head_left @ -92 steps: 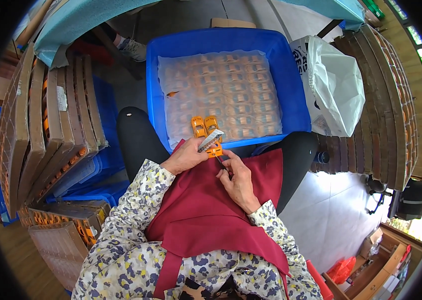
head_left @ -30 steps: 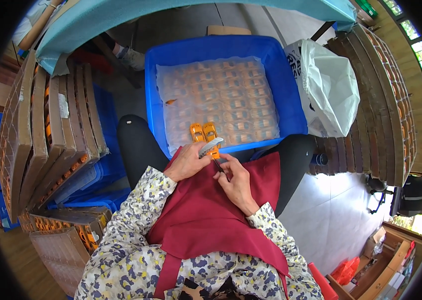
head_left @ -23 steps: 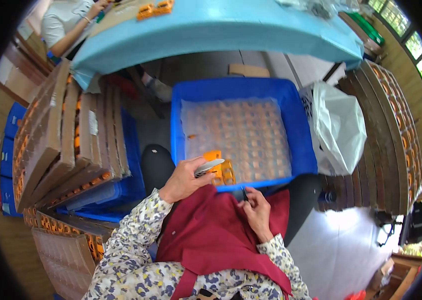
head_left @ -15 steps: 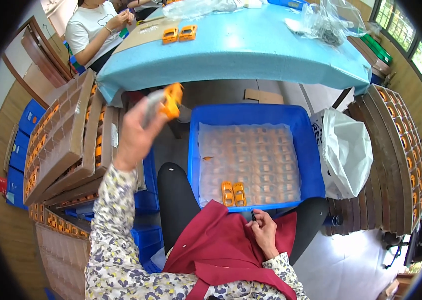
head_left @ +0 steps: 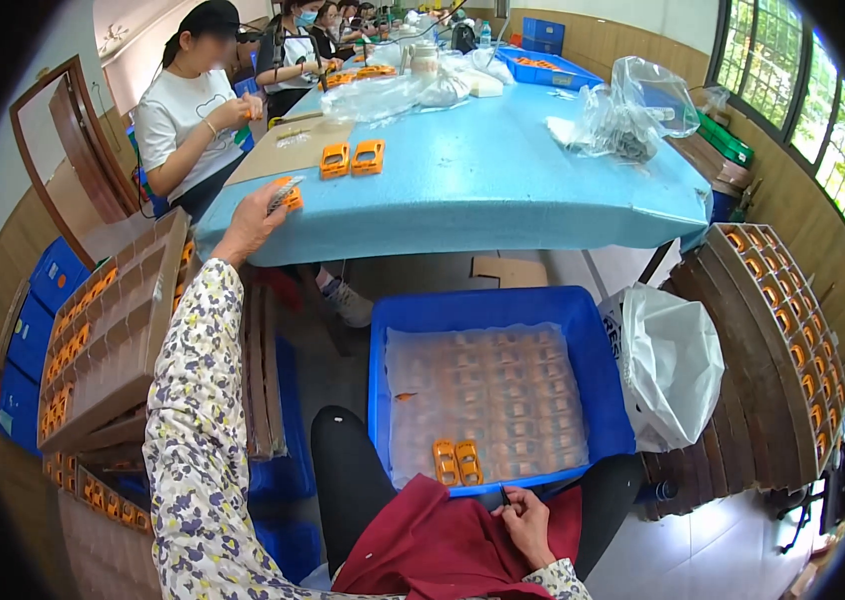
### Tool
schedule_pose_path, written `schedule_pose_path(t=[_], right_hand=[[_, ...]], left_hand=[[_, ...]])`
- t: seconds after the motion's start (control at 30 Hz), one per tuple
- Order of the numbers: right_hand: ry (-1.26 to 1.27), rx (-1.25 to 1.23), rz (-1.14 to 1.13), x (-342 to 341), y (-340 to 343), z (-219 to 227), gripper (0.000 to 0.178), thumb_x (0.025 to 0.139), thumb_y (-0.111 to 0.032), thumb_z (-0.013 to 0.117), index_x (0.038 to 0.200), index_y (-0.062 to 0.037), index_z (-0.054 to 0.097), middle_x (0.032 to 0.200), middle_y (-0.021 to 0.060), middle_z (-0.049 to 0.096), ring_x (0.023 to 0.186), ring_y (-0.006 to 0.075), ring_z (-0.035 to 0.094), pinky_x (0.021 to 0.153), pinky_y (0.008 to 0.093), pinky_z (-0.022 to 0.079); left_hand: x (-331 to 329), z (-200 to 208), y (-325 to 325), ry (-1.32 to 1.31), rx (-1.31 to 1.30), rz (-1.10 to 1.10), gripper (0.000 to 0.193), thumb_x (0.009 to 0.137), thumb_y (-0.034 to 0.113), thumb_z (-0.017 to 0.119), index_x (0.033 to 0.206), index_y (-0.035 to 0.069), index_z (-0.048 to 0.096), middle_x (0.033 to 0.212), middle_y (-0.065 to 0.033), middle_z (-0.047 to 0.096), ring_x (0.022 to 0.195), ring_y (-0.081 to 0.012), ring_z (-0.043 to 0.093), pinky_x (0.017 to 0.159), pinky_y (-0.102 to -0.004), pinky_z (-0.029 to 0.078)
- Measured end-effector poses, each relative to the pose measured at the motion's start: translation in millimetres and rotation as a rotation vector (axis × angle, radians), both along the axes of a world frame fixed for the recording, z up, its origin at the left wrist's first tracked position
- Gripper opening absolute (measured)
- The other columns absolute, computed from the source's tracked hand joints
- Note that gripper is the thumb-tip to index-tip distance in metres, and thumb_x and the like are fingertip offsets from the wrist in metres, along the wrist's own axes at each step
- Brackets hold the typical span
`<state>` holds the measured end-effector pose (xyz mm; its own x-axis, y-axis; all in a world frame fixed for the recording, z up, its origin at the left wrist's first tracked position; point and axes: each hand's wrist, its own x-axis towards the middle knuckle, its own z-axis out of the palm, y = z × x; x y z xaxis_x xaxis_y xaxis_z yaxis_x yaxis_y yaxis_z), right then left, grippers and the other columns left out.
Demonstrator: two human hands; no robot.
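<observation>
My left hand (head_left: 255,222) reaches out to the near left edge of the blue-covered table (head_left: 503,180), its fingers closed on an orange toy car body (head_left: 292,199). Something grey and blurred shows at those fingers; I cannot make out what it is. Just beyond, two more orange car bodies (head_left: 351,158) stand side by side on the table. In my lap, over a dark red apron (head_left: 443,550), my right hand (head_left: 525,522) is closed around a thin black tool (head_left: 505,493), mostly hidden. Two orange car bodies (head_left: 457,462) lie in the blue bin (head_left: 380,400) between my knees.
A translucent sheet (head_left: 483,390) covers rows of cars in the bin. Stacked trays of orange cars stand at left (head_left: 108,330) and right (head_left: 793,330). A white sack (head_left: 678,370) leans by the bin. Across the table's left side, a co-worker (head_left: 198,110) handles an orange part.
My left hand has moved forward and left with the orange car body, from above the floor to the table edge. The view has tilted up. My right hand stays in the lap.
</observation>
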<state>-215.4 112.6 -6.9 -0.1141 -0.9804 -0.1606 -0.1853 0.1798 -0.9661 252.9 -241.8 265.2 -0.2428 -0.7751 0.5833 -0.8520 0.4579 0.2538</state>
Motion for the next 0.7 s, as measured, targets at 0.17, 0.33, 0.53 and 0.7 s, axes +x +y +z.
schedule_pose_path(t=[0.17, 0.33, 0.53, 0.7], right_hand=[[-0.039, 0.008, -0.032, -1.5, 0.3, 1.4, 0.023, 0.082, 0.010, 0.051, 0.104, 0.0088, 0.058, 0.073, 0.0044, 0.062, 0.070, 0.0114, 0.067, 0.063, 0.0213, 0.050], [-0.118, 0.035, -0.037, -3.9, -0.8, -13.1, 0.025, 0.081, 0.010, 0.055, 0.106, 0.0105, 0.057, 0.085, 0.0079, 0.063, 0.072, 0.0141, 0.069, 0.064, 0.0229, 0.052], [-0.104, 0.095, -0.049, -10.4, -3.8, -12.4, 0.025, 0.080, 0.011, 0.054, 0.105, 0.0106, 0.057, 0.085, 0.0087, 0.063, 0.072, 0.0135, 0.068, 0.065, 0.0229, 0.052], [-0.145, 0.110, -0.081, -10.5, -3.8, -7.9, 0.024, 0.080, 0.010, 0.054, 0.104, 0.0110, 0.057, 0.081, 0.0082, 0.064, 0.071, 0.0124, 0.067, 0.066, 0.0231, 0.053]], left_hand=[[-5.8, 0.1, -37.9, -0.035, 0.081, 0.137, 0.038, 0.084, 0.031, 0.069, 0.108, 0.003, 0.063, 0.095, -0.0180, 0.066, 0.089, -0.0346, 0.061, 0.078, -0.0399, 0.047], [6.1, -7.5, -69.9, -0.011, 0.095, 0.198, 0.032, 0.084, 0.027, 0.069, 0.106, 0.005, 0.064, 0.095, -0.0171, 0.066, 0.090, -0.0360, 0.061, 0.080, -0.0413, 0.047], [36.0, -10.4, -74.2, -0.168, -0.081, 0.126, 0.026, 0.087, 0.017, 0.065, 0.110, 0.004, 0.063, 0.095, -0.0161, 0.064, 0.093, -0.0349, 0.061, 0.083, -0.0393, 0.046], [16.2, 8.7, -33.2, 0.072, -0.133, 0.158, 0.028, 0.092, 0.010, 0.055, 0.119, 0.001, 0.060, 0.096, -0.0129, 0.062, 0.092, -0.0258, 0.060, 0.086, -0.0320, 0.045]])
